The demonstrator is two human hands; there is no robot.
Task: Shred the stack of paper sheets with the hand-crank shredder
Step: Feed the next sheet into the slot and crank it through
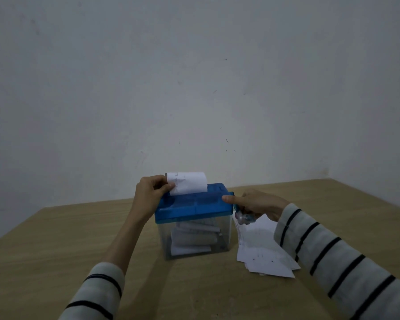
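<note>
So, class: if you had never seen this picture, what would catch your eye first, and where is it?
The blue-lidded shredder at the table's middle, a white sheet curling from its slot. The left hand pinches that sheet; the right hand grips the crank, above loose sheets.

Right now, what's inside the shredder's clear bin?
Through the clear bin, pale pieces of paper lie piled toward the bottom. The blue lid hides the top of the pile and the cutters.
</note>
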